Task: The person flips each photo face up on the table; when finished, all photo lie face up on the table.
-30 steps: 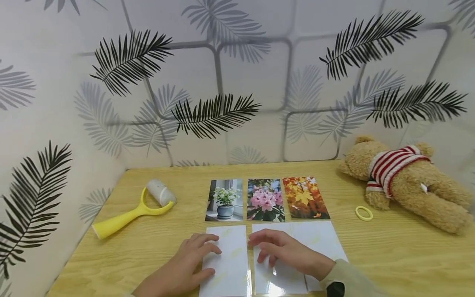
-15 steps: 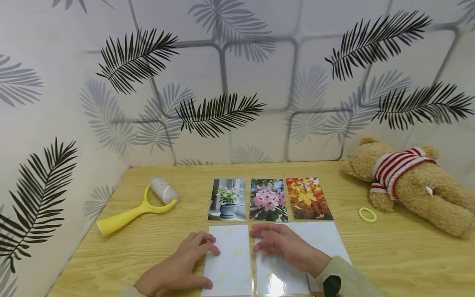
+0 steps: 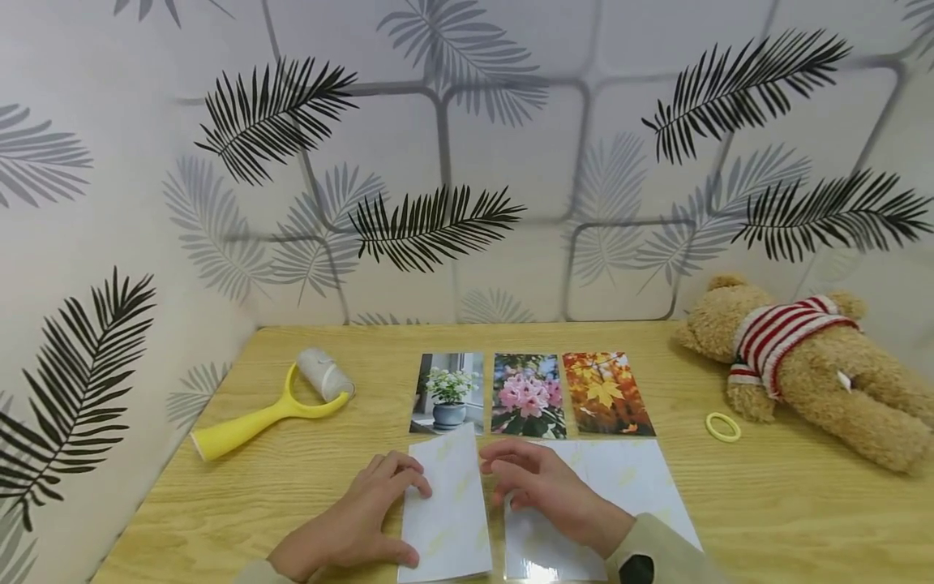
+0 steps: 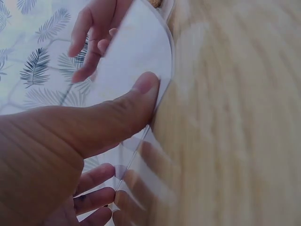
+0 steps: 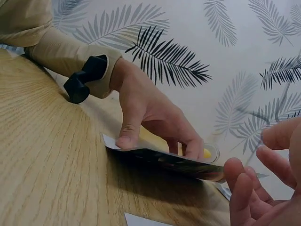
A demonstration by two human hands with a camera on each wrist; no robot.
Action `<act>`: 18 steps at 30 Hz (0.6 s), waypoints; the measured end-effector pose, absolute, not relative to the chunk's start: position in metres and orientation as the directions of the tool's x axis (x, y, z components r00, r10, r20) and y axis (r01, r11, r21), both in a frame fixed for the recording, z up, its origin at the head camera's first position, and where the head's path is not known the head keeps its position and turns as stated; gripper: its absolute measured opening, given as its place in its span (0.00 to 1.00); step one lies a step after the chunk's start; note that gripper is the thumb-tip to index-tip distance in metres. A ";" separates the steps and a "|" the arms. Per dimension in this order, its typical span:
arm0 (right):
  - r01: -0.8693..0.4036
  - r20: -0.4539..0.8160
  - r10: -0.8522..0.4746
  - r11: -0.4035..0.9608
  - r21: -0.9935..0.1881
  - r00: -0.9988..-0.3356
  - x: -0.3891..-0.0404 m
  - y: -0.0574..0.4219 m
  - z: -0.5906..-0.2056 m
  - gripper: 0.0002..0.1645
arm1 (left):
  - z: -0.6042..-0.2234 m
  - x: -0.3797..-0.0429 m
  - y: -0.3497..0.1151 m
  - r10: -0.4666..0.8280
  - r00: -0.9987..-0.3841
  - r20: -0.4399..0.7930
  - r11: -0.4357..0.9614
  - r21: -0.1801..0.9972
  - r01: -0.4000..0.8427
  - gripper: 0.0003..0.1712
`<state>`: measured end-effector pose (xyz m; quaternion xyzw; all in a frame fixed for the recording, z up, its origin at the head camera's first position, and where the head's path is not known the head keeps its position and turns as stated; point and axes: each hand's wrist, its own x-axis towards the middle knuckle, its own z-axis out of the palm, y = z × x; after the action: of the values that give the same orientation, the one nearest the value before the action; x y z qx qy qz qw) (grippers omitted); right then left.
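Note:
A white-backed picture card (image 3: 445, 511) lies in front of me, its right side raised off the table. Its dark, coloured underside shows in the right wrist view. My left hand (image 3: 365, 519) rests on its left edge, thumb (image 4: 134, 101) low on the card and bent fingertips higher up. At the raised right edge is my right hand (image 3: 550, 491), fingers loosely bent; whether they touch the card is unclear. Under that hand lie a white card (image 3: 540, 551) and another white card (image 3: 642, 487) to its right. The hand partly covers the former.
Behind lie three face-up picture cards: a potted plant (image 3: 447, 393), pink flowers (image 3: 529, 396) and autumn leaves (image 3: 607, 393). At left is a yellow-handled lint roller (image 3: 270, 414). A yellow ring (image 3: 723, 427) and a teddy bear (image 3: 803, 365) lie on the right of the wooden table (image 3: 730, 519).
The left white-backed card has gone from flat to tilted, its right edge lifting. My right hand has shifted slightly left toward that edge. The left hand stays at the card's left edge.

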<state>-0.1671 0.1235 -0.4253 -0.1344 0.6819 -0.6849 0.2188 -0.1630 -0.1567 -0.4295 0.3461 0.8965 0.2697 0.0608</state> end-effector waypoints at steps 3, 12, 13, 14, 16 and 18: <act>0.005 -0.036 -0.542 0.057 -0.998 -0.840 -0.166 0.117 -0.429 0.24 | -0.430 -0.163 -0.157 0.651 -0.752 0.101 0.607 0.526 0.596 0.35; -0.215 0.069 -0.618 0.165 -0.963 -0.783 -0.163 0.104 -0.434 0.20 | -0.434 -0.169 -0.161 0.640 -0.765 0.069 0.583 0.605 0.542 0.35; -0.207 0.062 -0.615 0.168 -0.964 -0.786 -0.162 0.105 -0.434 0.20 | -0.434 -0.170 -0.162 0.644 -0.762 0.068 0.572 0.619 0.538 0.35; -0.203 0.057 -0.610 0.172 -0.964 -0.790 -0.162 0.105 -0.434 0.21 | -0.434 -0.170 -0.163 0.645 -0.761 0.060 0.561 0.639 0.526 0.34; -0.179 0.042 -0.606 0.168 -0.969 -0.795 -0.161 0.105 -0.433 0.21 | -0.434 -0.171 -0.165 0.643 -0.764 0.056 0.537 0.679 0.502 0.33; -0.158 0.030 -0.606 0.159 -0.975 -0.795 -0.161 0.106 -0.432 0.22 | -0.433 -0.172 -0.167 0.626 -0.777 0.066 0.510 0.719 0.472 0.35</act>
<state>-0.1610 0.1059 -0.4318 -0.2589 0.7376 -0.5945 0.1884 -0.1719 -0.1673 -0.4334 0.3181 0.8630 0.3791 0.1015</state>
